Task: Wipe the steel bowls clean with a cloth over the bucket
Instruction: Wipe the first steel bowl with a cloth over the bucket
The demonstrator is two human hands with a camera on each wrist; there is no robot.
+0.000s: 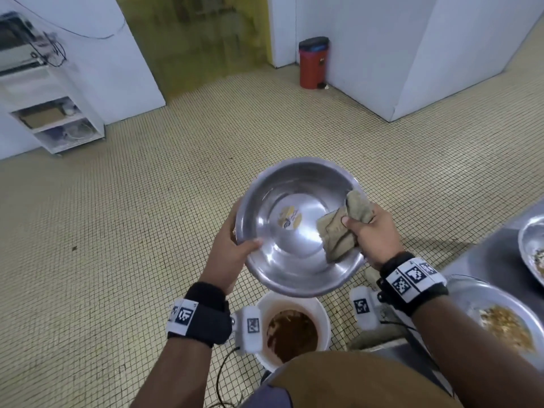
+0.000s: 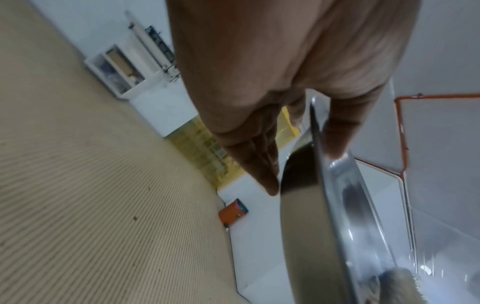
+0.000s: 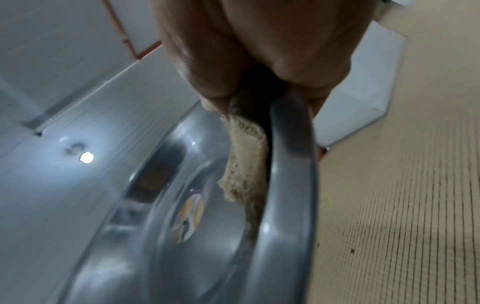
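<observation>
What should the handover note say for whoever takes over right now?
Left hand: grips the steel bowl by its left rim, thumb inside, bowl tilted toward the person.
Right hand: holds the cloth, pressed against the bowl's inner right wall.
Bucket: on the floor below the bowl, brown slop inside.
Done: the bowl's inside looks mostly clean; a round sticker sits on its bottom.
Left: finish this bowl, then the dirty bowl on the steel counter at the right and another dirty bowl behind it; both hold food residue.
</observation>
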